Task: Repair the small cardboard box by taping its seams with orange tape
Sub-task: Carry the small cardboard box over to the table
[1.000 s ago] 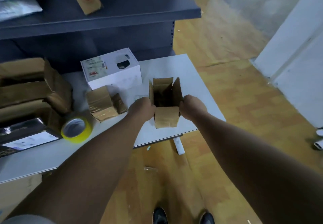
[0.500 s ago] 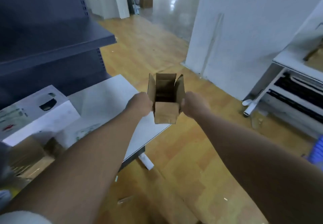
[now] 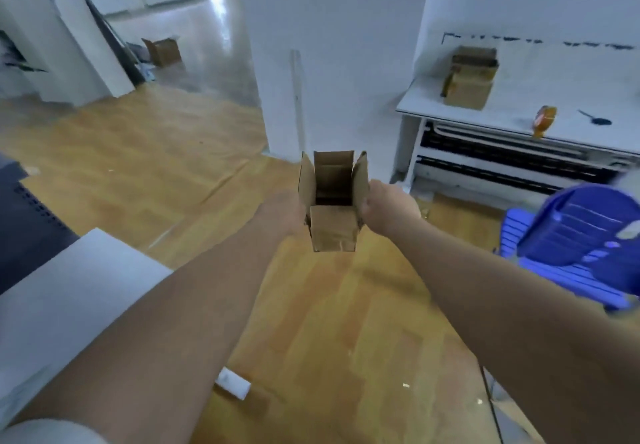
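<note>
2 hands (left hand (image 3: 282, 213), right hand (image 3: 389, 211)) grip the open cardboard box (image 3: 333, 201).

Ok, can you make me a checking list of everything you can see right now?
Surface: white worktable at right; corner of another white table at lower left.
Job's things: small open brown cardboard box, flaps up, held in the air over the wooden floor; orange tape roll upright on the worktable.
Clutter: larger brown cardboard box and a dark tool on the worktable.
Grippers: left hand and right hand grip opposite sides of the box.
Cables: nothing seen.
Surroundings: blue plastic chair, white pillar, far cardboard box.
</note>
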`<state>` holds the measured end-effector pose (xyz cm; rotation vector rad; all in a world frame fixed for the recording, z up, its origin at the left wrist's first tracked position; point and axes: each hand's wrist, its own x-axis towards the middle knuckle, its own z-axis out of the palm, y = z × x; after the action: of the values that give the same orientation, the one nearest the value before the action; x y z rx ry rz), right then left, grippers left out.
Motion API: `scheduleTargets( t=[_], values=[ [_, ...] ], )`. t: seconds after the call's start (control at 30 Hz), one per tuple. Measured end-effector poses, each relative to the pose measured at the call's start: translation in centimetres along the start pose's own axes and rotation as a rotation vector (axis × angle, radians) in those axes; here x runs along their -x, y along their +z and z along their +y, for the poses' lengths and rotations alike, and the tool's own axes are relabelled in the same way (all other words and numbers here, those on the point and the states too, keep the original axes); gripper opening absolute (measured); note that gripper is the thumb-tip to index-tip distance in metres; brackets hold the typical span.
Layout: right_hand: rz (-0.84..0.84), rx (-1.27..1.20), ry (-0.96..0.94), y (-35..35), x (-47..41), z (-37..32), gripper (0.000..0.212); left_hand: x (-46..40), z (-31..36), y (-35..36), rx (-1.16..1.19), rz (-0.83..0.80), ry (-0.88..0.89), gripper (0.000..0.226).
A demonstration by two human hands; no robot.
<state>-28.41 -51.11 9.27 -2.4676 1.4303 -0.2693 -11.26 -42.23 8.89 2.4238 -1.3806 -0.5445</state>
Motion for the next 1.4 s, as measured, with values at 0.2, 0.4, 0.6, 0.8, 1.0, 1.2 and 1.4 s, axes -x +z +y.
scheduleTargets(
  t=[0.2,0.4,0.6,0.8,1.0,1.2,1.4],
  values=[
    [0.055,-0.039,0.146,-3.0,-1.0,9.0,0.013,-4.0,8.7,3.7,-0.023,-0.018,0.115,0.022],
    [0.138,-0.075,0.279,-4.1,-0.8,15.0,0.014,-6.9,15.2,6.6,-0.164,-0.051,0.227,0.027],
    [0.137,-0.034,0.369,-4.9,-0.8,17.3,0.016,-9.6,18.0,8.6,-0.106,-0.114,0.316,0.023],
    [0.099,0.018,0.424,-6.3,-2.7,16.5,0.011,-12.8,19.0,7.4,-0.073,-0.150,0.428,0.022],
    [0.140,0.025,0.472,-6.8,-5.9,16.1,0.016,-16.5,19.8,6.3,-0.038,-0.154,0.523,0.026],
    [0.213,-0.011,0.503,-5.8,-10.5,18.5,0.016,-21.7,22.4,7.8,-0.034,-0.164,0.547,0.028],
    [0.205,-0.048,0.517,-5.7,-17.2,25.3,0.018,-28.1,27.3,10.7,-0.065,-0.187,0.535,0.027]
  ],
)
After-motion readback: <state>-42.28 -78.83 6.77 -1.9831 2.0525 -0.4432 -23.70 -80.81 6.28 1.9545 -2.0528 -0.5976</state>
